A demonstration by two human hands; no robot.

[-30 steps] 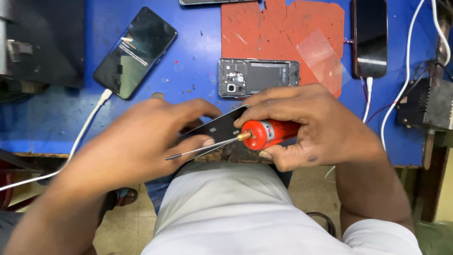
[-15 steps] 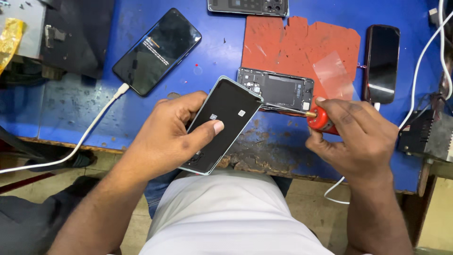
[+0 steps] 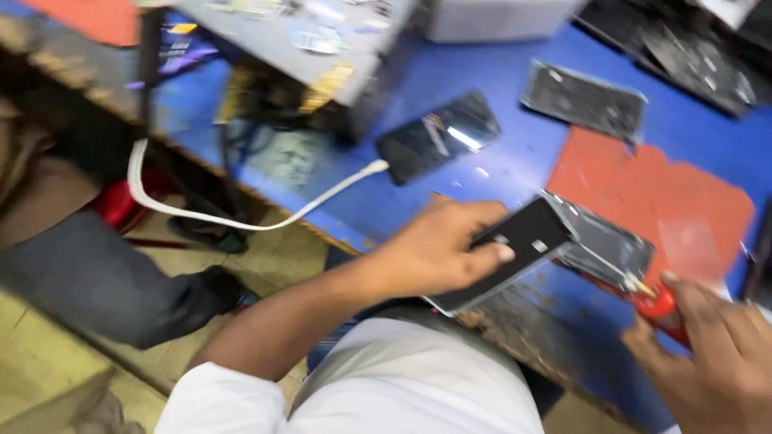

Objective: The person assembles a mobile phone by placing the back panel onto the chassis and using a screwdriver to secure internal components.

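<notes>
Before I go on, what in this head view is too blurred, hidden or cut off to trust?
- Right hand: cut off by the bottom and right edges; it hides most of the red-handled screwdriver.
- Black phone in the left hand: fingers hide part of it.
- Opened phone frame: motion blur hides its parts.
- Clutter on the grey box: blurred.

blue bench (image 3: 515,173), red mat (image 3: 643,193), phone (image 3: 438,135) w/ cable (image 3: 241,217)

Close head view, tilted, downward.
</notes>
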